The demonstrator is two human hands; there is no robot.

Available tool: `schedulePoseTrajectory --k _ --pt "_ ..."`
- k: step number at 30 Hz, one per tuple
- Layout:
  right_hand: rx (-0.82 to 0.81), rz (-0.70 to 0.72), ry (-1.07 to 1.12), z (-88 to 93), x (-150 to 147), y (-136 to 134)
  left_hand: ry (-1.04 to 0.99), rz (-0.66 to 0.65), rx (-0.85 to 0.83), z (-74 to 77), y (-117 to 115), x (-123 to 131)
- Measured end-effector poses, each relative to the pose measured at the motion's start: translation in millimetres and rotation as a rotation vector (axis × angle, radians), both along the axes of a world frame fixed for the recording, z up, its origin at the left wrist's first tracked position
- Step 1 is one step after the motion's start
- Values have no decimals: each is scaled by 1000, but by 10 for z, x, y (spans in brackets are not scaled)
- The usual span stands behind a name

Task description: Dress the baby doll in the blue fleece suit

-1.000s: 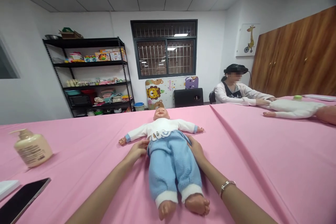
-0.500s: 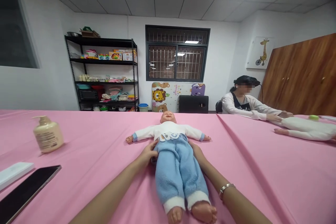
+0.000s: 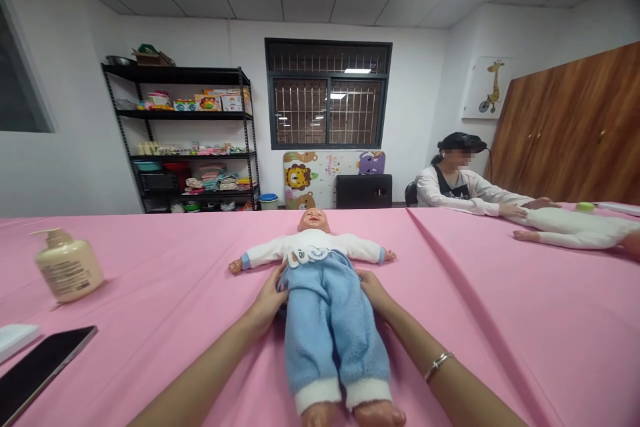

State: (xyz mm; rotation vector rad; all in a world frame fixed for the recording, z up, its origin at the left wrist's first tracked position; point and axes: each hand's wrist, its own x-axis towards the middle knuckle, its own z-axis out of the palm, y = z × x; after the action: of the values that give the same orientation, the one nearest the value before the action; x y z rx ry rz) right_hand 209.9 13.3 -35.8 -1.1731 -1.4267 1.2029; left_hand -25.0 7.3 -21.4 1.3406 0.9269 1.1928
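Note:
A baby doll (image 3: pixel 314 240) lies face up on the pink-covered table, arms spread and feet towards me. It wears a white top with blue cuffs and fuzzy light-blue trousers (image 3: pixel 333 320) with white hems. At one side of the waist, my left hand (image 3: pixel 271 293) is closed on the trousers, thumb on top and other fingers partly hidden beneath. My right hand (image 3: pixel 374 288) grips the waistband at the opposite hip, its fingertips tucked out of sight behind the cloth. A silver bracelet (image 3: pixel 439 365) circles my right wrist.
On the left of the table (image 3: pixel 165 320) stand a beige pump bottle (image 3: pixel 69 267), a dark phone (image 3: pixel 45 370) and a white object (image 3: pixel 17 340). At right, a person (image 3: pixel 463 180) in a headset touches another doll (image 3: pixel 580 227). Black shelves (image 3: pixel 183 117) stand behind.
The view has shifted slightly, so the room appears further left. Both hands keep their places at the doll's waist, and the trousers look nearly the same.

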Motion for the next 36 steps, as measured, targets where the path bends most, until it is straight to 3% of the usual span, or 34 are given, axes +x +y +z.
schedulePoseTrajectory --k 5,12,14,16,18,23,26,30,33,36 --pt "-90 -10 87 11 -50 -63 110 28 -55 136 -38 -15" --pt "-229 -8 238 -55 66 -17 452 -106 147 147 44 -145" --pt "-195 1 199 -3 155 -11 558 -30 280 156 64 -190" --pt "-139 -65 130 70 234 -10 621 133 378 169 70 -211" --pt "-74 -143 95 138 271 -16 580 232 379 179 57 -194" --pt "6 -40 115 233 153 -80 333 -9 157 183 -33 -61" --pt "97 9 -19 268 55 -130 443 -28 230 206 -71 -27" --pt "174 65 -215 272 -7 -134 615 52 341 273 -72 -44" --pt "145 92 -280 261 -30 -122 598 61 354 316 -56 -34" --pt "33 155 -170 301 -31 -156 531 14 327 338 -48 3"
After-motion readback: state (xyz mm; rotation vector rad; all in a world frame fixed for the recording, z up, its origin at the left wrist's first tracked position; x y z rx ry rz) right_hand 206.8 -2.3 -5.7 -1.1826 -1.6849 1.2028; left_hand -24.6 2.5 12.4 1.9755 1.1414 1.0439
